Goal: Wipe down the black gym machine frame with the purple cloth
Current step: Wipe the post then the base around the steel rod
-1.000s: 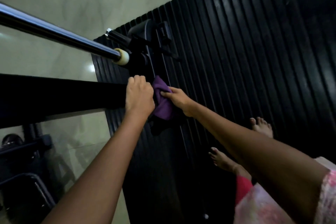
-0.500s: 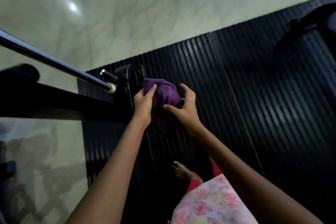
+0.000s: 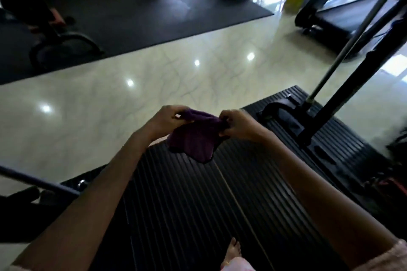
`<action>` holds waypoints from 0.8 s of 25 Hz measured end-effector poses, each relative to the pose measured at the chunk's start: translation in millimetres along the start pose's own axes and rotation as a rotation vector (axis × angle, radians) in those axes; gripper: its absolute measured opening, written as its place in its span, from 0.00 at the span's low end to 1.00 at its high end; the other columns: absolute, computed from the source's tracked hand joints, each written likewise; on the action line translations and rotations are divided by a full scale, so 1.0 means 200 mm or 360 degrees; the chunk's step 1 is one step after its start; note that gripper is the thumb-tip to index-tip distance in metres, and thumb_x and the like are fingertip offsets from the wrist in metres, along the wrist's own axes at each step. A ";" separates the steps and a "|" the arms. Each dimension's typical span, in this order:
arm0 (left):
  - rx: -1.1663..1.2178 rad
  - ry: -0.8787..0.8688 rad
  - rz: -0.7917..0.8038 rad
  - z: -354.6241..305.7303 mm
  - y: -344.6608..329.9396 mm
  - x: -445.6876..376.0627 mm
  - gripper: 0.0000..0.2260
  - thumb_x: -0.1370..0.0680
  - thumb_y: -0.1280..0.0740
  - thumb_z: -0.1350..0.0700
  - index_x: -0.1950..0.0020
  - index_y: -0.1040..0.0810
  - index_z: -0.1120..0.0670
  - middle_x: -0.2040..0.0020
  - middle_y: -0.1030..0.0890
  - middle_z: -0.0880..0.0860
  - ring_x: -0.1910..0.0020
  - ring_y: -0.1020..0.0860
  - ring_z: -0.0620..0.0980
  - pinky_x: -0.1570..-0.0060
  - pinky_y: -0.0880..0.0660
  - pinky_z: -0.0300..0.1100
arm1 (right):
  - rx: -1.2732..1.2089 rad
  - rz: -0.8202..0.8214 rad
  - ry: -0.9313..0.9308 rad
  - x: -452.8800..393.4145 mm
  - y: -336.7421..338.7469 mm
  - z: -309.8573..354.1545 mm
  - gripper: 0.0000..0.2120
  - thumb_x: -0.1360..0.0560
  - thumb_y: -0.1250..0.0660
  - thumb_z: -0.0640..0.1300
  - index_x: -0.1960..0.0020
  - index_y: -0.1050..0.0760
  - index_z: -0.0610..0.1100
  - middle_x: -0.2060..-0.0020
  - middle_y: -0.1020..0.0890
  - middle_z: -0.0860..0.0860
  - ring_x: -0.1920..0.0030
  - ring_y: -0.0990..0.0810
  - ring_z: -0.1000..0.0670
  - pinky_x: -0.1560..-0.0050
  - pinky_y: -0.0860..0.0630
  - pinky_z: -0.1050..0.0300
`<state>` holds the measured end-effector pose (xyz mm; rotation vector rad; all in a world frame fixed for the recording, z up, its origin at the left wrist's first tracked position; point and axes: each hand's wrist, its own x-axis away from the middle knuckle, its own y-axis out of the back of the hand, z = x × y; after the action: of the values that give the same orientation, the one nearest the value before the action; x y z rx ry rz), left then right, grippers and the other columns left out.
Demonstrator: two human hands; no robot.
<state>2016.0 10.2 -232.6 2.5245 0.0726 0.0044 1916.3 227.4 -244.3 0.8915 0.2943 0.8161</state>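
Ribbed black mat (image 3: 180, 200) on glossy marble floor (image 3: 136, 86); left hand (image 3: 164, 120) and right hand (image 3: 236, 125) both pinching purple cloth (image 3: 193, 138).

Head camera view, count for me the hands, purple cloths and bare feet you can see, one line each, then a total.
Hands: 2, the left hand and the right hand, both pinching the cloth
Purple cloth: 1
Bare foot: 1
Total: 4

Dim foreground; ceiling-light glare spots on glossy floor (image 3: 176, 77); motion blur, wide-angle edge distortion.
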 end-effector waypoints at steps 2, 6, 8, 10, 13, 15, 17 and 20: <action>0.0003 -0.0169 -0.0151 -0.16 0.00 -0.14 0.10 0.25 0.32 0.67 0.45 0.21 0.57 0.55 0.21 0.46 0.57 0.24 0.31 0.54 0.28 0.28 | 0.0106 -0.0487 0.0142 0.01 0.21 -0.05 0.12 0.32 0.28 0.40 0.49 0.23 0.42 0.57 0.21 0.48 0.56 0.23 0.48 0.59 0.31 0.57; -0.0223 -0.0175 -0.0193 -0.30 -0.10 -0.39 0.12 0.25 0.34 0.69 0.43 0.19 0.60 0.49 0.18 0.57 0.53 0.23 0.42 0.54 0.29 0.31 | 0.0230 -0.0634 0.0211 -0.02 0.42 -0.22 0.13 0.33 0.32 0.37 0.49 0.21 0.39 0.55 0.19 0.42 0.53 0.20 0.43 0.57 0.27 0.53; -0.0242 -0.0227 -0.0162 -0.37 -0.19 -0.54 0.13 0.25 0.35 0.71 0.43 0.20 0.62 0.50 0.18 0.56 0.51 0.23 0.47 0.55 0.30 0.28 | 0.0148 -0.0660 0.0116 -0.04 0.54 -0.35 0.11 0.34 0.32 0.33 0.52 0.19 0.37 0.57 0.19 0.42 0.56 0.20 0.44 0.59 0.26 0.53; -0.0212 -0.0326 -0.0184 -0.46 -0.23 -0.70 0.13 0.25 0.35 0.71 0.43 0.20 0.62 0.52 0.19 0.54 0.51 0.23 0.48 0.56 0.31 0.25 | 0.0037 -0.0856 0.0090 -0.05 0.69 -0.46 0.11 0.34 0.30 0.32 0.52 0.19 0.38 0.57 0.18 0.43 0.57 0.21 0.46 0.58 0.26 0.54; -0.0209 -0.0404 -0.0097 -0.57 -0.28 -0.91 0.12 0.25 0.35 0.71 0.44 0.20 0.62 0.54 0.20 0.53 0.53 0.23 0.47 0.57 0.31 0.25 | 0.0178 -0.0805 0.0006 -0.04 0.88 -0.57 0.11 0.32 0.28 0.37 0.49 0.19 0.39 0.55 0.18 0.44 0.51 0.25 0.45 0.54 0.30 0.55; 0.0022 -0.0377 -0.0087 -0.64 -0.36 -1.07 0.12 0.24 0.35 0.70 0.43 0.20 0.61 0.54 0.19 0.52 0.56 0.21 0.42 0.56 0.28 0.29 | 0.0172 -0.0727 -0.0123 -0.03 1.01 -0.66 0.11 0.32 0.26 0.39 0.50 0.19 0.37 0.55 0.20 0.43 0.51 0.28 0.48 0.55 0.36 0.59; 0.0387 -0.0318 -0.0050 -0.75 -0.45 -1.24 0.12 0.23 0.36 0.69 0.42 0.22 0.57 0.54 0.19 0.48 0.58 0.21 0.37 0.58 0.26 0.28 | -0.0185 -0.0743 -0.0251 -0.03 1.13 -0.75 0.09 0.34 0.25 0.36 0.55 0.20 0.36 0.58 0.24 0.46 0.54 0.27 0.50 0.54 0.33 0.59; 0.0785 -0.0324 0.0093 -0.93 -0.57 -1.53 0.09 0.22 0.36 0.65 0.44 0.21 0.56 0.53 0.18 0.50 0.56 0.20 0.39 0.58 0.25 0.30 | -0.0887 -0.0753 -0.0313 -0.02 1.33 -0.81 0.08 0.38 0.29 0.33 0.65 0.27 0.41 0.69 0.27 0.50 0.67 0.26 0.55 0.66 0.31 0.62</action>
<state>1701.5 193.2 -143.0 3.0013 -0.0937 -0.2781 1690.8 413.1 -135.8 0.3468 0.0856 0.3330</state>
